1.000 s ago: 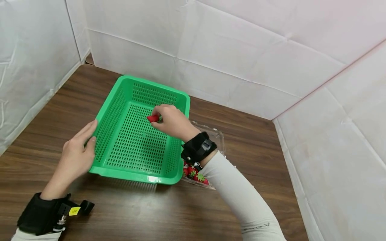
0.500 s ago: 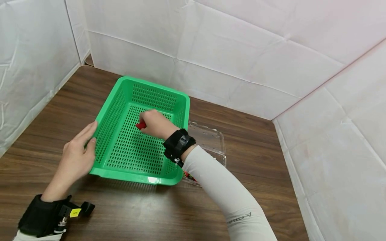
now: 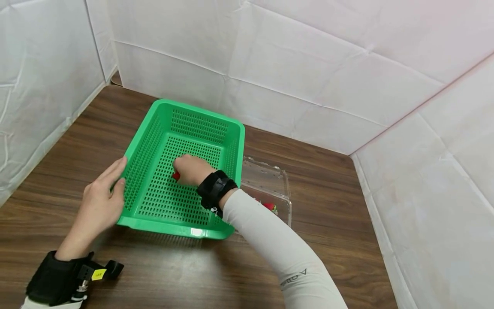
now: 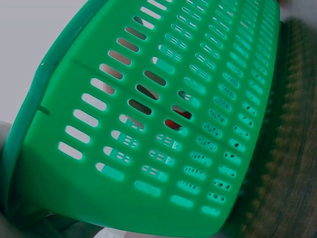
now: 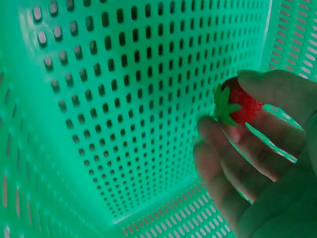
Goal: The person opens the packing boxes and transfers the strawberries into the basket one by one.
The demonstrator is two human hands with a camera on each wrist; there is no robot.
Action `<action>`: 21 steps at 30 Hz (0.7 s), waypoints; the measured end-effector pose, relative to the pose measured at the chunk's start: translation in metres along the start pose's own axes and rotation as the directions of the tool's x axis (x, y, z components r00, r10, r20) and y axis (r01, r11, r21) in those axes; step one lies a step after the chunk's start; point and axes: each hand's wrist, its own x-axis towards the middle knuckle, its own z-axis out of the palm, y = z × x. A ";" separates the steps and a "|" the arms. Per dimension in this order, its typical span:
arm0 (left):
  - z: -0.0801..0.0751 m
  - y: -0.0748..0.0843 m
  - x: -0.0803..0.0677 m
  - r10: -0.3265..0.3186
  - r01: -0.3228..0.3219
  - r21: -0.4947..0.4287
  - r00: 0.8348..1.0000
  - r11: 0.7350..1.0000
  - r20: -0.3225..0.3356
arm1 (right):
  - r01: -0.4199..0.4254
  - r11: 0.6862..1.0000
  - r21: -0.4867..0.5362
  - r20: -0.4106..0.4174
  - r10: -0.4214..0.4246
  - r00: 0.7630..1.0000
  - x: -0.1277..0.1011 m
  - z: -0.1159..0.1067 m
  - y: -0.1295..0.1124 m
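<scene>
The right hand [image 3: 191,170] is inside the green basket [image 3: 170,228], pinching a strawberry [image 5: 245,110] between thumb and fingertips; whether the fruit touches the perforated floor, I cannot tell. Floor shows on every side of the hand, and the walls stand apart from it. The forearm passes over the right rim. The left hand [image 3: 102,197] rests against the left rim, fingers extended.

Just beside the basket's right side lies a clear box [image 3: 266,179], partly hidden by the white sleeve [image 3: 278,244], with red fruit [image 3: 269,206] showing in it. Its right edge is well apart from the side wall.

The dark wood table [image 3: 328,206] runs out to the right and in front; behind the far rim only a narrow strip separates basket from white sheeting [image 3: 285,64].
</scene>
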 end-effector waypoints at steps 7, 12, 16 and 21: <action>0.001 -0.002 0.001 0.003 -0.003 0.004 1.000 1.000 -0.015 | -0.005 0.999 -0.053 0.025 0.006 1.000 0.003 0.011 -0.005; 0.001 -0.001 0.000 -0.001 0.001 0.004 1.000 1.000 -0.021 | 0.008 0.998 -0.063 0.028 -0.007 1.000 0.006 0.016 -0.006; 0.001 0.000 0.000 -0.008 0.008 0.006 1.000 1.000 -0.018 | 0.007 0.999 -0.037 0.033 -0.006 0.999 0.007 0.018 -0.005; 0.001 0.000 0.000 -0.008 0.008 0.007 1.000 1.000 -0.010 | 0.006 1.000 0.001 0.040 -0.006 0.999 0.008 0.018 -0.005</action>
